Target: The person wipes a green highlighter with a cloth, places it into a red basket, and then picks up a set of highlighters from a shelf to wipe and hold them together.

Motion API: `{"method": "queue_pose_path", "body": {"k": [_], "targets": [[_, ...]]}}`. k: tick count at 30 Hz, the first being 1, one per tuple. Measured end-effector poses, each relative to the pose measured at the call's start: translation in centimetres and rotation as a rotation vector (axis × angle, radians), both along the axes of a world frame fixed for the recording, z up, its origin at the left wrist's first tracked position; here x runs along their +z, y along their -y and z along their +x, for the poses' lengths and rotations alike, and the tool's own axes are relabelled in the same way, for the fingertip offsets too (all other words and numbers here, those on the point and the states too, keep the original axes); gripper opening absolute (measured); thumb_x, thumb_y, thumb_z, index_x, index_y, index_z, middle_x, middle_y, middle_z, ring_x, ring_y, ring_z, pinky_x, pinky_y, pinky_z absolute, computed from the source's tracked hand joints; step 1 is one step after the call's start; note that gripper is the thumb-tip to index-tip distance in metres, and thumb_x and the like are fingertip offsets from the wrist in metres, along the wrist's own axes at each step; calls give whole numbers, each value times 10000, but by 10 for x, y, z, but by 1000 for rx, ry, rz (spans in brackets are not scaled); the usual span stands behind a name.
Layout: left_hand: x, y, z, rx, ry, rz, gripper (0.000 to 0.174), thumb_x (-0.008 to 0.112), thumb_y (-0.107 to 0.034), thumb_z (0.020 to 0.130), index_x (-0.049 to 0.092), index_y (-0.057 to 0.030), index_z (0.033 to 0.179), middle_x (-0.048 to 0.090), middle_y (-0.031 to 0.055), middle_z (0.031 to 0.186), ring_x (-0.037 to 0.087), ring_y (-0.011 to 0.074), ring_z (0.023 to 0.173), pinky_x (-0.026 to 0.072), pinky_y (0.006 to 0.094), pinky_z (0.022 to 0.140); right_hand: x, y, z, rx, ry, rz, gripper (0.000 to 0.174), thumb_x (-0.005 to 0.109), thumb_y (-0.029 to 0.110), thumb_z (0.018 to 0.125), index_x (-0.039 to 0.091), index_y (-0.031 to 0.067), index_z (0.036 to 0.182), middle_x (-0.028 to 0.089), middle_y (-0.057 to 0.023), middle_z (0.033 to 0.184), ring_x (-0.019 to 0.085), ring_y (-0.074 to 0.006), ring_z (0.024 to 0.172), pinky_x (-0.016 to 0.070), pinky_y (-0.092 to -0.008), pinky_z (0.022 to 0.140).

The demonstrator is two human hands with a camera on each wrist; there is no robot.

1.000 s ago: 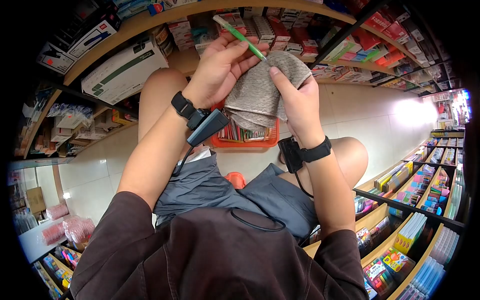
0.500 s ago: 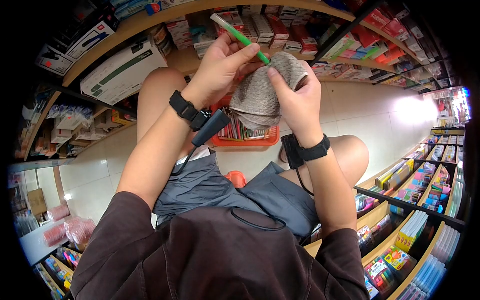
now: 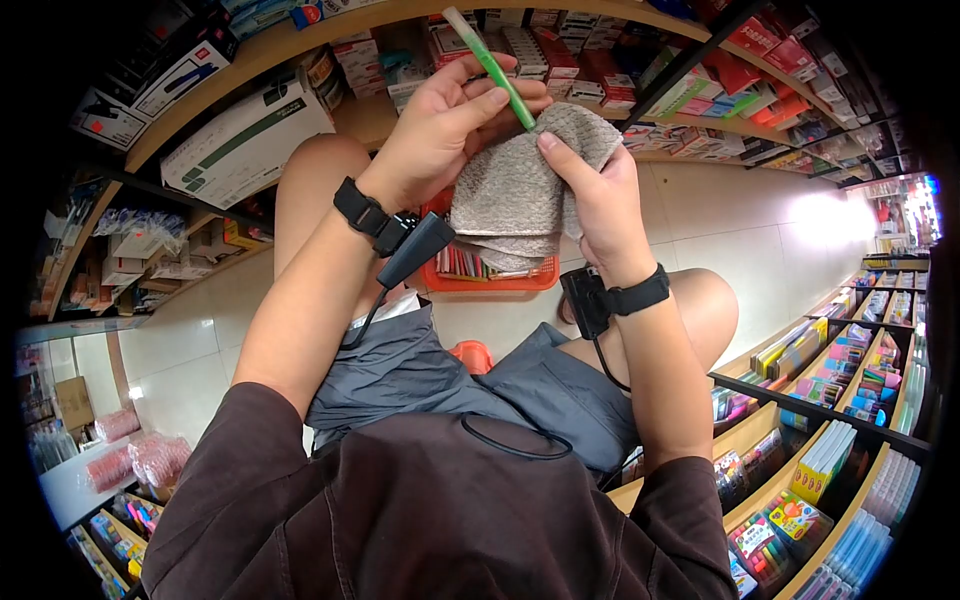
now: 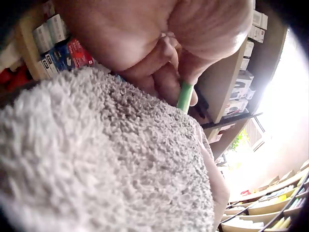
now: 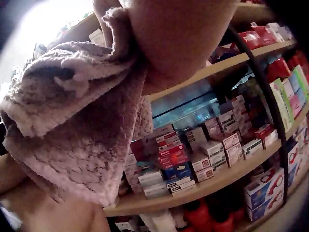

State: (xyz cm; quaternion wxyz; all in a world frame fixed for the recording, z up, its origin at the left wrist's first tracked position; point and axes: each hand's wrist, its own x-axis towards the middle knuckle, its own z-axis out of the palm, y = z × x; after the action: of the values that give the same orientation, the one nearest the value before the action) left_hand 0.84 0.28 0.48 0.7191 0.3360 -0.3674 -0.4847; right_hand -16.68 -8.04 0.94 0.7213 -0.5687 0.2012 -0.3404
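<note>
Pen [image 3: 497,72], green, is pinched between the left hand's [image 3: 440,125] thumb and fingers, held up before the shelves, its lower end tucked into the cloth [image 3: 510,195]. The right hand [image 3: 598,205] grips that grey cloth around the pen, thumb pressing on top. A red basket [image 3: 490,284] lies below the hands.

We see the head view through a fisheye lens: a black ring frames it, and the shelves [image 3: 250,60] bend along its edges. The shop is bright and evenly lit, and white glare burns out the floor [image 3: 720,220] at right. In the left wrist view the cloth [image 4: 96,159] is close and soft, with blown-out light at right. The right wrist view is blurred, with glare at top left.
</note>
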Motion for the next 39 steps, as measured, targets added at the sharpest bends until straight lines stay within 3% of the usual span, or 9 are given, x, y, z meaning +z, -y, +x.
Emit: {"method": "queue_pose_path", "body": {"k": [8, 15, 18, 24, 30, 36, 39], "targets": [[-2, -2, -2, 63, 148, 18, 303, 629, -108, 1008, 495, -80, 1278, 658, 160, 1274, 619, 283, 1249, 496, 414, 1087, 1, 2, -1, -4, -39, 11, 304, 721, 75, 921, 640, -32, 1193, 712, -63, 1080, 664, -129, 963, 530, -284, 870], [-7, 1, 1, 151, 158, 87, 338, 689, -107, 973, 508, -77, 1257, 693, 93, 1138, 683, 211, 1106, 552, 368, 988, -3, -3, 2, -37, -73, -274, 284, 705, 82, 935, 623, -31, 1182, 705, -65, 1067, 644, -106, 964, 515, -270, 868], [-4, 2, -2, 195, 106, 81, 380, 742, -106, 936, 514, -31, 1230, 709, 77, 1026, 704, 160, 980, 571, 304, 895, -2, -6, 3, -37, -97, -386, 263, 689, 78, 939, 606, -12, 1172, 698, -63, 1043, 626, -99, 952, 502, -261, 861], [-7, 3, -5, 219, 128, 140, 377, 739, -110, 938, 520, -36, 1236, 709, 84, 1060, 700, 160, 999, 573, 311, 904, -8, -7, 4, -54, -203, -493, 250, 677, 91, 939, 582, 10, 1156, 688, -76, 999, 609, -102, 926, 497, -269, 840], [-5, 3, -6, 118, 129, 104, 432, 661, -157, 999, 478, -52, 1376, 675, 146, 1262, 651, 204, 1179, 527, 342, 1019, -11, -6, 7, -56, -79, -321, 244, 697, 89, 941, 583, 11, 1142, 678, -49, 1023, 614, -94, 944, 503, -267, 843], [-1, 1, -9, 63, 161, 5, 421, 580, -193, 1043, 462, -60, 1425, 656, 150, 1310, 612, 239, 1243, 463, 383, 1094, -7, -7, 6, -53, 72, 9, 236, 700, 75, 945, 593, 19, 1147, 660, -26, 1044, 612, -92, 958, 502, -262, 862], [0, 1, -12, 63, 191, -16, 413, 572, -213, 1046, 470, -72, 1421, 656, 152, 1309, 613, 235, 1241, 464, 377, 1084, -6, -7, 6, -29, 93, 3, 228, 699, 64, 942, 592, 24, 1140, 655, -24, 1038, 606, -86, 955, 496, -254, 864]]}}
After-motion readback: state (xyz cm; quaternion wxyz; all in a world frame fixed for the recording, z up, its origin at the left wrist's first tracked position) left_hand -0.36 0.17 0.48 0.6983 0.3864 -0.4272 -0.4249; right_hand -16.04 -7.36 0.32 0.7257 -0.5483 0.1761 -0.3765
